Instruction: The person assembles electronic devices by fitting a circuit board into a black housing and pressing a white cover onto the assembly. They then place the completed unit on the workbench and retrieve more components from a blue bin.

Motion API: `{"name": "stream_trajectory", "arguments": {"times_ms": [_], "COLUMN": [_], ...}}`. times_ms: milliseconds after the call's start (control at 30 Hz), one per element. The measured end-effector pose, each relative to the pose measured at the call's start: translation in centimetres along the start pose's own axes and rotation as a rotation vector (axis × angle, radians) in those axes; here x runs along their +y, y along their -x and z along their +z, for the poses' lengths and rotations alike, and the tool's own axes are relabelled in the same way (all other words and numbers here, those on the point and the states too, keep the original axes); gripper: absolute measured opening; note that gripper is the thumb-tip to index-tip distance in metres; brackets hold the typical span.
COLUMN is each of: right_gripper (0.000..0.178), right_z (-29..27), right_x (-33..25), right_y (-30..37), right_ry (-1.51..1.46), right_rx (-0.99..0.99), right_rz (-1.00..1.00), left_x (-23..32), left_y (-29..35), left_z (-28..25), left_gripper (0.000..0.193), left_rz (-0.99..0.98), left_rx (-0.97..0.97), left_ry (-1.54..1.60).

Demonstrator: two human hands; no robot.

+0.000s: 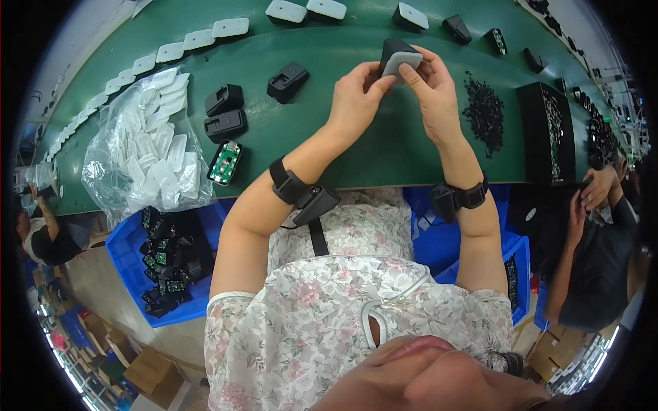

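Above the far part of the green table, both my hands hold a black plastic housing (397, 46) with a pale cover plate (401, 61) against its near face. My left hand (356, 94) grips it from the left, its thumb at the plate's lower edge. On the other side, my right hand (433, 89) has its thumb pressed on the plate and its fingers curled behind. Nearest on the left lies a black housing (288, 81) with a slotted top. Two similar housings (225, 125) sit farther left, beside an open shell with a green circuit board (225, 163).
A plastic bag of white plates (161, 154) lies at left. White-plated units (199, 39) line the far edge. Right stand a pile of small black parts (484, 113) and a black box (526, 137). Blue bins (199, 312) flank my lap. A co-worker's hands (602, 186) show far right.
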State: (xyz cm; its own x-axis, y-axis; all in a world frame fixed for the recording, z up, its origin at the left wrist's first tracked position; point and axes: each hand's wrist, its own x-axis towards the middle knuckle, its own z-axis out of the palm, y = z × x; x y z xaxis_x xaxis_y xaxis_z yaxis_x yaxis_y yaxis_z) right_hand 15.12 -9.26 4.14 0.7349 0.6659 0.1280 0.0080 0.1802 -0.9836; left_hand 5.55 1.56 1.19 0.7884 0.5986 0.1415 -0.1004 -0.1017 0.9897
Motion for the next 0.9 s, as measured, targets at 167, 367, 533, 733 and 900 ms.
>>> {"name": "stream_trajectory", "arguments": {"times_ms": [167,367,533,733,900], "right_gripper": [0.035,0.036,0.042,0.046,0.040], "right_z": [-0.1,-1.3,-0.6,-1.2,-1.3], "right_x": [-0.3,-0.4,0.2,1.6,0.9], "right_y": [-7.6,-19.0,-23.3,-25.7,-23.4], "right_ry": [0.354,1.039,1.067,1.040,0.965], "right_rx": [-0.175,-0.468,-0.775,-0.834,-0.592], "right_rz": [-0.208,-0.359,0.070,0.126,-0.074], "left_x": [-1.3,-2.0,-1.1,-0.9,-1.6], "left_y": [-1.2,-0.4,0.2,0.2,-0.2], "left_z": [-0.4,-0.3,-0.1,-0.4,-0.3], "left_gripper": [0.037,0.034,0.029,0.027,0.026], "left_rz": [0.005,0.021,0.123,0.160,0.184], "left_rx": [0.108,0.089,0.049,0.030,0.005], "left_ry": [0.047,-0.081,-0.230,-0.257,-0.269]}}
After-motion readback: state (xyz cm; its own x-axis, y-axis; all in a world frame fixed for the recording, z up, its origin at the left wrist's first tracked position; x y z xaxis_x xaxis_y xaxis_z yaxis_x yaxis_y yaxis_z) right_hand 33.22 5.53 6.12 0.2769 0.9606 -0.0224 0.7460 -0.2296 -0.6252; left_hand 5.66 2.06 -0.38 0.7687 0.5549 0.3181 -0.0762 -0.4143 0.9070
